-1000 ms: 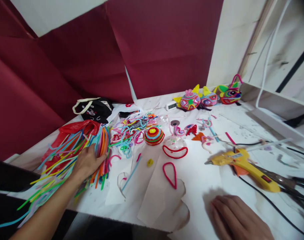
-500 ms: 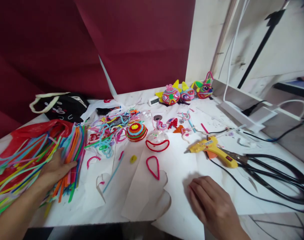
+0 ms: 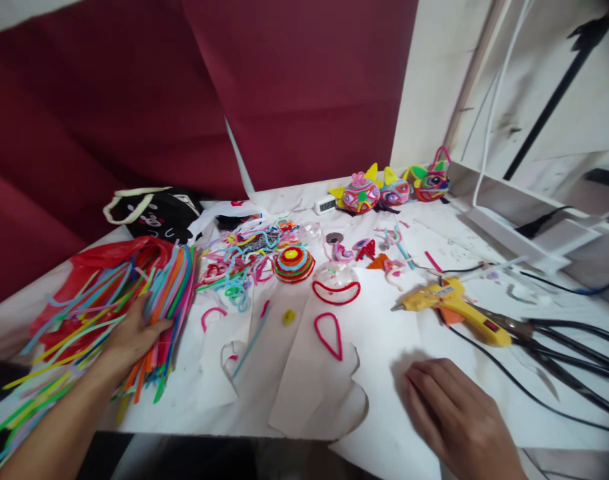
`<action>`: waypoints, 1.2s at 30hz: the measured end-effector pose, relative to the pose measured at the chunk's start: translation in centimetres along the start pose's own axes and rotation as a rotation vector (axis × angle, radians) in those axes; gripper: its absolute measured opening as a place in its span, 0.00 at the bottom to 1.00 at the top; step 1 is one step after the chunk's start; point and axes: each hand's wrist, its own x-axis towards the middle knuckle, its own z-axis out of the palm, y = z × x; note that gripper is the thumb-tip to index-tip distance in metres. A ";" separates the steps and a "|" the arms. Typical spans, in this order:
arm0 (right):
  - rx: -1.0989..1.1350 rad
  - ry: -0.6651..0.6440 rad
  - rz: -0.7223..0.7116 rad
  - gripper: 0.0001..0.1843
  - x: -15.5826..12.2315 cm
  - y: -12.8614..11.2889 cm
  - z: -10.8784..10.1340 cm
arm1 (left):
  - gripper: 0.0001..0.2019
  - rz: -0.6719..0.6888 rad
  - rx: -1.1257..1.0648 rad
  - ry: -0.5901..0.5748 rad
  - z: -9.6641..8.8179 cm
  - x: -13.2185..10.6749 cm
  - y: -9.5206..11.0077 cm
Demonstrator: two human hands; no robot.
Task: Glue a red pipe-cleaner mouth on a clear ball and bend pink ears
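Observation:
My left hand is sunk into a thick bunch of colourful pipe cleaners at the left, thumb over the strands and fingertips partly hidden among them. The bunch spills from a red plastic bag. Curled and closed, my right hand rests on white paper at the lower right, with nothing visible in it. Between the hands lie a pink teardrop-shaped loop and a small yellow coil. A red crescent loop touches a clear plastic dome, beside a striped coiled dome.
A yellow glue gun and large black-handled scissors lie at the right, with a cord running past. Decorated fish-like figures stand at the back near a small white timer. A black bag sits back left.
The view has turned a little to the left, so everything appears shifted right. My left hand stays in the pipe cleaners and my right hand still rests curled on the paper.

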 end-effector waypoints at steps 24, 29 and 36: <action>-0.056 -0.082 -0.076 0.07 -1.6 1.2 0.3 | 0.17 0.420 0.009 -0.025 0.3 -0.4 5.2; -0.080 -0.088 -0.074 0.08 -1.9 1.4 0.4 | 0.19 0.396 -0.076 0.109 -2.1 0.2 5.6; -0.075 -0.097 -0.052 0.09 -1.8 1.3 0.4 | 0.19 0.507 -0.264 0.144 -2.7 -0.9 8.6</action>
